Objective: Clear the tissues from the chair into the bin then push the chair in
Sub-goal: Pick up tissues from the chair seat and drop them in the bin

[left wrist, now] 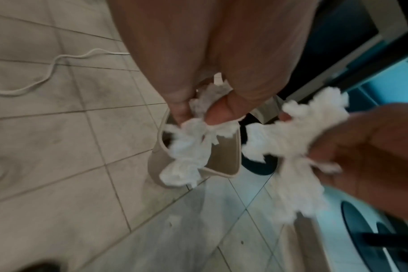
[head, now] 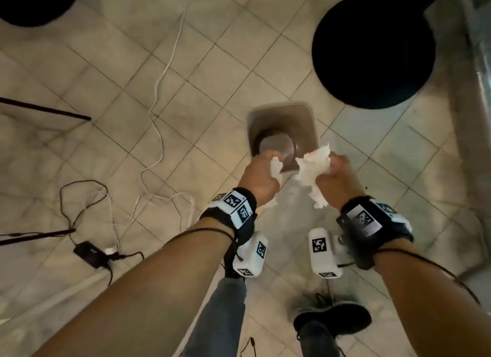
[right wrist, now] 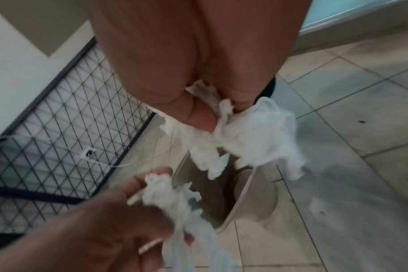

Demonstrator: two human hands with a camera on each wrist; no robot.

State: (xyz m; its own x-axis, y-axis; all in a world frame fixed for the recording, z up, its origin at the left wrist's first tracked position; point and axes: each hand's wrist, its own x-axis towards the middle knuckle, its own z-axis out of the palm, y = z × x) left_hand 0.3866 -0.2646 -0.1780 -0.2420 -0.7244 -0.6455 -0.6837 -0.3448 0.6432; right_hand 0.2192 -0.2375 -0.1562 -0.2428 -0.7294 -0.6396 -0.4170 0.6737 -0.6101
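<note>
Progress: tissues gathered, none yet released; drop into bin judged next.
Remaining: release of both wads, then push-in of chair [head: 373, 51], a judgement from its dark round seat at 1 o'clock.
Left hand [head: 259, 177]: fingers curled round small tissue wad [head: 276, 168], held above bin's 7 o'clock rim.
Right hand [head: 336, 178]: fingers clamped on large tissue wad [head: 312, 170], loose ends hanging, above bin's 5 o'clock corner.
Bin [head: 281, 112]: beige, open-topped, upright on tiled floor [head: 106, 64], directly ahead at 12 o'clock.
Pose: both forearms extended forward, wrists level, knuckles up, hands near each other, not touching.
Hazard: cable [head: 159, 85] on floor at 10 o'clock.
</note>
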